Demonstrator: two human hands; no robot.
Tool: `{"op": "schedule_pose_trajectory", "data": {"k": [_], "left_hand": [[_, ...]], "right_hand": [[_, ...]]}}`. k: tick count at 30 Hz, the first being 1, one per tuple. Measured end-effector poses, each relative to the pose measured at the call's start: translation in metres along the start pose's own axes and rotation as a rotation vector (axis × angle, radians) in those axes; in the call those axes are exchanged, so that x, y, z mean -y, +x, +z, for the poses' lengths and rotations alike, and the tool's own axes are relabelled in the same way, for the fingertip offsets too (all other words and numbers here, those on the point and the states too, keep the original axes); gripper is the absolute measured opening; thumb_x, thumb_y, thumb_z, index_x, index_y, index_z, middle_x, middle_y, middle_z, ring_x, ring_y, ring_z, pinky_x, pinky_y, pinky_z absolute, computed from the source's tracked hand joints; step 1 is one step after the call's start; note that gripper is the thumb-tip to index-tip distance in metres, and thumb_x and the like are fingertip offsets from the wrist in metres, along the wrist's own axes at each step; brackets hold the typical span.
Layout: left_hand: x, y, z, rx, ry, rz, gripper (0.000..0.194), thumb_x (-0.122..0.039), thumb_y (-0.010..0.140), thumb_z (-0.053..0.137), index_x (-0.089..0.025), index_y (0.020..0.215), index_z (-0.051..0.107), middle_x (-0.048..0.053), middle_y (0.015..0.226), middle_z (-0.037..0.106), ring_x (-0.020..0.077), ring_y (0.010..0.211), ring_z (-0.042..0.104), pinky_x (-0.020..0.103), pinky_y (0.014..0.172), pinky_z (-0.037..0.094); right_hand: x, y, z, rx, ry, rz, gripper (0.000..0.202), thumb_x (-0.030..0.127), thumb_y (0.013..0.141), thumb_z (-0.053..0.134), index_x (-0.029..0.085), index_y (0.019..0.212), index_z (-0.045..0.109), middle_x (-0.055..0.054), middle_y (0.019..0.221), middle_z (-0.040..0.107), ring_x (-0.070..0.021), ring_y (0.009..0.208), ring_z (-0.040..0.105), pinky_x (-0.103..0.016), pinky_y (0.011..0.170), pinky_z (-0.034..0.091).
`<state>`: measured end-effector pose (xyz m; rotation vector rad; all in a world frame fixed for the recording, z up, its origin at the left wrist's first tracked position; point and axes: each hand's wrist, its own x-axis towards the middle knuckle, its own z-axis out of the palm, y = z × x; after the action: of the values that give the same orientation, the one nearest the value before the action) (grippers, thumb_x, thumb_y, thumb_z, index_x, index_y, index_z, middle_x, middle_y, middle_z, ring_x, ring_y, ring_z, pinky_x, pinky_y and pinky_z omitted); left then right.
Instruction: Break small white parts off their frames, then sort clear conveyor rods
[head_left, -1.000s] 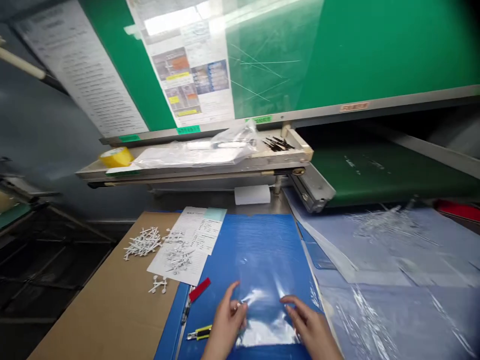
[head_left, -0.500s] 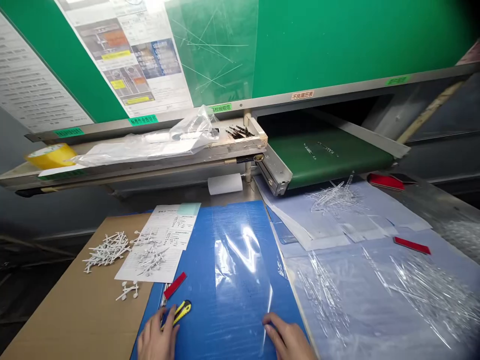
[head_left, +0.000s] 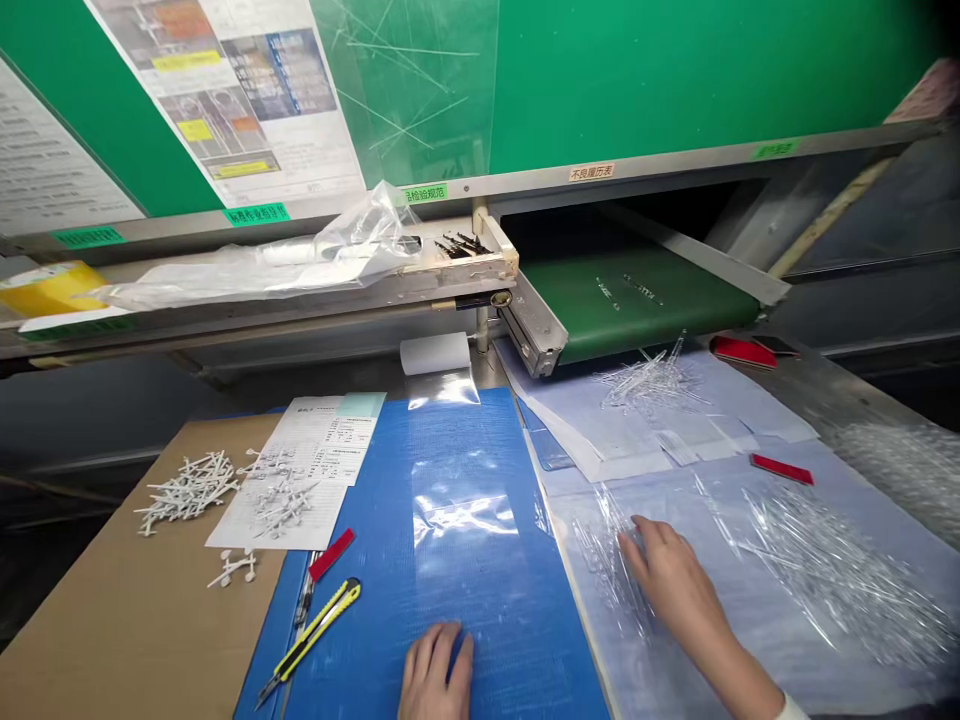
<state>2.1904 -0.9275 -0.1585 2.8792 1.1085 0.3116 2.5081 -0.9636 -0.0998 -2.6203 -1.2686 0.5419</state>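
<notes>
My left hand rests flat on the near end of a clear plastic bag that lies lengthwise on a blue corrugated board. Its fingers are together and hold nothing. My right hand reaches onto a pale sheet at the right, fingers spread over a small heap of clear plastic sticks. I cannot see any stick gripped. A larger heap of clear sticks lies further right.
A yellow utility knife and a red strip lie left of the bag. White plastic pieces sit on cardboard and a paper form. A green conveyor belt ends behind more sticks. Another red strip lies at right.
The view swung right. My right hand left the bag's edge and moved onto the clear sticks. My left hand let go of the knife area and settled on the bag's near end.
</notes>
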Motion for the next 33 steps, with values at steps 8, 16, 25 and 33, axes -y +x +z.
{"op": "schedule_pose_trajectory", "data": {"k": [8, 16, 25, 33], "left_hand": [[-0.005, 0.013, -0.01, 0.117, -0.049, -0.033, 0.034, -0.002, 0.082, 0.042, -0.017, 0.104, 0.063, 0.01, 0.104, 0.066, 0.0279, 0.097, 0.059, 0.041, 0.08, 0.05], [-0.012, 0.036, -0.025, 0.202, -0.093, -0.148, 0.035, -0.001, 0.082, 0.041, -0.018, 0.103, 0.065, 0.01, 0.101, 0.066, 0.0268, 0.095, 0.059, 0.042, 0.08, 0.048], [-0.077, 0.117, -0.053, 0.309, -1.171, -0.302, 0.023, -0.014, 0.081, 0.048, -0.016, 0.087, 0.07, 0.011, 0.09, 0.065, 0.0253, 0.088, 0.059, 0.04, 0.083, 0.044], [-0.165, 0.18, -0.024, 0.461, -1.57, -0.43, 0.05, -0.014, 0.075, 0.056, -0.012, 0.124, 0.047, 0.009, 0.09, 0.065, 0.018, 0.079, 0.063, 0.028, 0.07, 0.05]], "right_hand": [[0.011, 0.01, 0.01, -0.002, -0.177, 0.078, 0.023, 0.035, 0.091, 0.049, 0.014, 0.096, 0.058, -0.004, 0.09, 0.062, -0.0172, 0.08, 0.061, -0.035, 0.069, 0.05], [-0.001, 0.022, 0.009, 0.084, -0.061, 0.034, 0.019, 0.031, 0.091, 0.051, 0.014, 0.09, 0.06, 0.001, 0.077, 0.063, -0.013, 0.066, 0.061, -0.031, 0.062, 0.051], [-0.034, 0.023, -0.002, -0.05, 0.301, -0.005, 0.024, 0.029, 0.091, 0.05, 0.016, 0.072, 0.056, 0.006, 0.06, 0.053, -0.0101, 0.054, 0.053, -0.027, 0.057, 0.046], [-0.023, 0.008, -0.022, -0.072, 0.743, -0.072, 0.039, 0.051, 0.087, 0.042, 0.019, 0.065, 0.049, 0.007, 0.053, 0.046, -0.0096, 0.044, 0.046, -0.024, 0.045, 0.038]]}}
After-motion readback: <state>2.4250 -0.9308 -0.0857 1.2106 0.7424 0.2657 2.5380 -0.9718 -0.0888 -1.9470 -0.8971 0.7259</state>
